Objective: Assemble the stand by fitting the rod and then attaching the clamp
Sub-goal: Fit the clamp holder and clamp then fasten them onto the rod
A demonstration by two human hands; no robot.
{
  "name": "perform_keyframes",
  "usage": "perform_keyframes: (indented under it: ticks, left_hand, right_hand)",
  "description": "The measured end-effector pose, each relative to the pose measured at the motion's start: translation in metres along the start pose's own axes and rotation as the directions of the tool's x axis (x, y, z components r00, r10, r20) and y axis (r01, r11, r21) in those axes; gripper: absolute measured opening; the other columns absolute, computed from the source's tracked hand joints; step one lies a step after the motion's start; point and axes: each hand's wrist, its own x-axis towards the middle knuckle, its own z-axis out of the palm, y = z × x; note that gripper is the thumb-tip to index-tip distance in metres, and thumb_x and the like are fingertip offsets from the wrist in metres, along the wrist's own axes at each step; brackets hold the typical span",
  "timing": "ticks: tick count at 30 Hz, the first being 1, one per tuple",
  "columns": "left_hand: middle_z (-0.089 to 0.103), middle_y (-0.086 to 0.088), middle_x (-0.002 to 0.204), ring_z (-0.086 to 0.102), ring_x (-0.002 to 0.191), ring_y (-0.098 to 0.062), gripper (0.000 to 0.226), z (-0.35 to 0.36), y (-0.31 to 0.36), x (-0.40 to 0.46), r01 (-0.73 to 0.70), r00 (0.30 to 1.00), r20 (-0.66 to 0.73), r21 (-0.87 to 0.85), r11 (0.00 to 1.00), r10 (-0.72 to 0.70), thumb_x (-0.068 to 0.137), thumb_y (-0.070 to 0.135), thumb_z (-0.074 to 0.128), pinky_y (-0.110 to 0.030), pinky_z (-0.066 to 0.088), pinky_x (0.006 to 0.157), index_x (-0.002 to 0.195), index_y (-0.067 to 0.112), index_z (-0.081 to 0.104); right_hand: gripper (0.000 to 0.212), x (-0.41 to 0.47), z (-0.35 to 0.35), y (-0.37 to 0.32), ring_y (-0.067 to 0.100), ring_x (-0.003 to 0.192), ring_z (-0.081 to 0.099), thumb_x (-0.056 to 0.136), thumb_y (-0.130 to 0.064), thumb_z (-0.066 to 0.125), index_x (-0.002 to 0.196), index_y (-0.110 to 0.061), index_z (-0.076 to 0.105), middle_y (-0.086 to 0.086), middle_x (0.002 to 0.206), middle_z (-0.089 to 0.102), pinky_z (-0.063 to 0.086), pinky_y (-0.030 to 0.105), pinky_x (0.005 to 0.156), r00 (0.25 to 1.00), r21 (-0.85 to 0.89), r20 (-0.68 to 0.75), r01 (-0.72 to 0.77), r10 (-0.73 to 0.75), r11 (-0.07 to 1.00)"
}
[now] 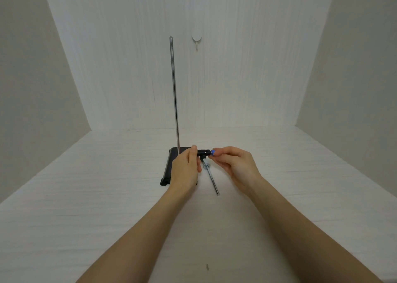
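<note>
1. From my remote seat I saw a black base (167,171) lying on the white tabletop (86,196), nearer the far edge than the near one.
2. A thin metal rod (174,93) stood upright from the far part of the base, reaching high against the back wall.
3. My left hand (187,169) was curled around the left end of a black clamp (203,153), held just above the base and right beside the foot of the rod.
4. My right hand (234,164) pinched a small blue knob (213,152) at the clamp's right end between thumb and fingertips.
5. A slim metal arm (211,178) with a small round disc on it hung from the clamp and slanted toward the near edge; I could not tell whether its tip touched the tabletop.
6. A white hook (196,39) sat on the back wall, to the right of the rod's top.
7. A small dark mark (207,267) showed on the tabletop near the near edge, between my forearms.
</note>
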Motion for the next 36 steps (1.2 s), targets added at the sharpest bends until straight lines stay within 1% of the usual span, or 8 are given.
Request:
perform_keyframes:
  ticks: [4,7,16,20,23,26,31,36]
  left_hand:
    - [0.047,0.000,0.056,0.037,0.048,-0.011,0.048,0.0002,0.0009,-0.0015,0.010,1.000,0.009,-0.009,1.000,-0.010,0.102,0.031,0.030,-0.024,0.032,0.052,0.063,0.008,0.047]
    - [0.048,-0.001,0.056,0.039,0.049,-0.011,0.048,0.0004,0.0009,-0.0019,-0.006,1.000,0.015,-0.003,1.000,0.006,0.102,0.031,0.030,-0.024,0.033,0.054,0.064,0.006,0.048]
    - [0.047,0.001,0.054,0.037,0.047,-0.011,0.049,0.0011,-0.0006,-0.0013,-0.010,1.000,0.007,-0.001,1.000,0.010,0.101,0.031,0.031,-0.025,0.032,0.053,0.060,0.010,0.046]
    - [0.049,-0.001,0.056,0.039,0.049,-0.012,0.048,0.0009,-0.0016,-0.0012,-0.012,1.000,0.015,-0.013,1.000,0.012,0.102,0.031,0.031,-0.025,0.033,0.055,0.061,0.009,0.047]
    - [0.049,-0.001,0.056,0.040,0.050,-0.012,0.048,0.0008,-0.0022,-0.0009,-0.018,1.000,0.017,-0.016,1.000,0.018,0.101,0.031,0.031,-0.025,0.035,0.056,0.062,0.008,0.048]
    - [0.048,0.001,0.054,0.040,0.049,-0.011,0.049,0.0011,-0.0023,-0.0010,-0.029,0.999,0.015,-0.004,1.000,0.029,0.101,0.030,0.031,-0.026,0.034,0.056,0.060,0.009,0.047]
    - [0.047,0.002,0.053,0.038,0.047,-0.010,0.050,0.0017,-0.0025,-0.0008,-0.040,0.999,0.008,0.007,0.999,0.040,0.101,0.031,0.031,-0.025,0.033,0.054,0.059,0.010,0.046]
    - [0.047,0.002,0.054,0.038,0.047,-0.009,0.048,0.0029,-0.0039,-0.0003,-0.031,1.000,0.002,-0.009,0.999,0.031,0.101,0.031,0.032,-0.024,0.033,0.054,0.059,0.012,0.046]
  right_hand:
    - [0.005,0.0018,0.0012,-0.0021,0.024,0.075,0.074,0.085,0.005,0.057,0.087,0.001,0.060,0.016,0.092,0.065,0.059,0.022,0.070,0.998,0.099,-0.016,-0.056,0.058,0.993]
    - [0.022,0.0015,0.0002,0.0007,0.024,0.072,0.073,0.087,-0.010,0.063,0.101,0.006,0.060,0.015,0.093,0.065,0.060,0.024,0.069,0.993,0.086,0.012,-0.115,0.114,0.990]
    - [0.026,0.0001,0.0022,0.0002,0.027,0.099,0.066,0.079,0.016,0.057,0.067,-0.005,0.068,0.019,0.104,0.066,0.051,0.028,0.093,0.999,-0.086,-0.032,-0.025,0.022,0.996]
    - [0.003,0.0018,0.0019,-0.0006,0.027,0.080,0.073,0.085,0.002,0.058,0.086,0.001,0.061,0.017,0.097,0.063,0.059,0.024,0.073,0.996,0.081,-0.021,-0.083,0.085,0.993]
    - [0.017,0.0021,0.0014,0.0015,0.027,0.071,0.073,0.088,-0.013,0.063,0.093,0.002,0.064,0.017,0.092,0.065,0.060,0.025,0.066,0.988,0.061,0.003,-0.156,0.156,0.986]
    - [0.005,0.0014,0.0013,0.0018,0.021,0.066,0.072,0.087,0.000,0.060,0.089,0.001,0.064,0.019,0.088,0.065,0.059,0.021,0.064,0.991,0.066,0.023,-0.130,0.128,0.989]
    - [0.024,0.0000,0.0014,-0.0006,0.019,0.080,0.071,0.080,0.020,0.053,0.071,0.000,0.063,0.018,0.095,0.066,0.058,0.017,0.073,0.999,0.009,0.021,-0.049,0.049,0.999]
    - [0.009,0.0034,0.0007,-0.0014,0.026,0.075,0.073,0.085,0.005,0.056,0.079,-0.003,0.056,0.018,0.093,0.064,0.059,0.023,0.068,0.994,0.123,-0.036,-0.093,0.098,0.988]
